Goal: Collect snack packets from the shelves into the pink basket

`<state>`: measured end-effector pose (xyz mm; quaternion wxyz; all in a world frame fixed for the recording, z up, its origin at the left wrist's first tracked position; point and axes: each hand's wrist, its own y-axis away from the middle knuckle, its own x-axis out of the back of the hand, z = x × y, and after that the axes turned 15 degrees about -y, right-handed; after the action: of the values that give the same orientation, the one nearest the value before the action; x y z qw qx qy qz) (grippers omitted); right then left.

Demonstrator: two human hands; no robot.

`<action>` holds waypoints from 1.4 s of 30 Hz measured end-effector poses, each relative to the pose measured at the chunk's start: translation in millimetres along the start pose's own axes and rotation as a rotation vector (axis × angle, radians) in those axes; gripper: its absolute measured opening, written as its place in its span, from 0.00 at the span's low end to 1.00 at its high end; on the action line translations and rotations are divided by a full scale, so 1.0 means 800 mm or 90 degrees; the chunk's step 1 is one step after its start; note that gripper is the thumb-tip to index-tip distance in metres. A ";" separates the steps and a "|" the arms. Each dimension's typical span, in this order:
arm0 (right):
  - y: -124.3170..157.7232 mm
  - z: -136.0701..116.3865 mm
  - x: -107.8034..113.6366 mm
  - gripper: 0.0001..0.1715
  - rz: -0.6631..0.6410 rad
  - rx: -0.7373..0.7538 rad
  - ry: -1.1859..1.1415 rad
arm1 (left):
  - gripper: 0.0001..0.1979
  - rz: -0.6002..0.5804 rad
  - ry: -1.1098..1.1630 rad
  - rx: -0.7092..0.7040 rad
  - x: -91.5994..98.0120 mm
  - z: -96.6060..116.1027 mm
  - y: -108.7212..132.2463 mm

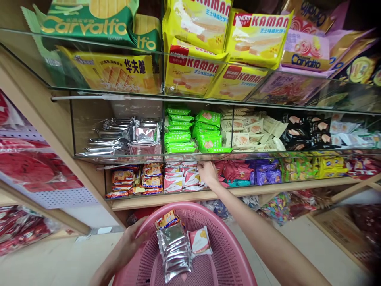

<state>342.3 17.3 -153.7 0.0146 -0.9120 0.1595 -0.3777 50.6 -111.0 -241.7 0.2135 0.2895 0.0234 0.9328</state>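
Observation:
My left hand point(131, 242) is wrapped over the left rim of a pink plastic basket point(235, 242). Inside the basket lies a row of silver-wrapped packets point(175, 252), with an orange snack packet point(167, 219) at its far end. A pink-and-white packet point(200, 240) rests to the right of that row. My right hand point(207, 173) reaches into the lowest shelf compartment, beside stacked pink-and-white packets point(192, 179). Its fingers are curled; whatever they grip is hidden from view.
Glass-fronted shelves stand ahead, with a wooden edge point(160, 200) under the lowest. Green packets point(180, 131) and silver packets point(145, 131) fill the middle shelf. Large yellow wafer bags point(196, 24) sit above. Orange packets point(123, 178) and red packets point(236, 171) flank my right hand.

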 end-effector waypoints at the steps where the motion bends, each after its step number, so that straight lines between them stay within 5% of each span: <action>1: 0.000 0.000 0.000 0.16 -0.001 -0.004 0.003 | 0.20 0.000 0.002 0.000 0.000 0.000 0.000; 22: -0.007 -0.003 -0.013 0.14 0.021 -0.047 -0.033 | 0.20 0.003 -0.016 0.004 -0.001 -0.006 -0.002; 35: -0.009 0.017 -0.019 0.13 0.081 -0.003 -0.325 | 0.22 0.021 0.002 0.029 -0.002 -0.003 0.000; 42: 0.004 0.006 -0.015 0.14 0.049 -0.047 -0.528 | 0.24 0.010 0.008 0.031 -0.003 -0.001 -0.001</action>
<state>336.8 17.5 -166.3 0.0588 -0.9801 0.1873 0.0282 52.4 -110.9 -243.8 0.1987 0.2889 0.0454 0.9354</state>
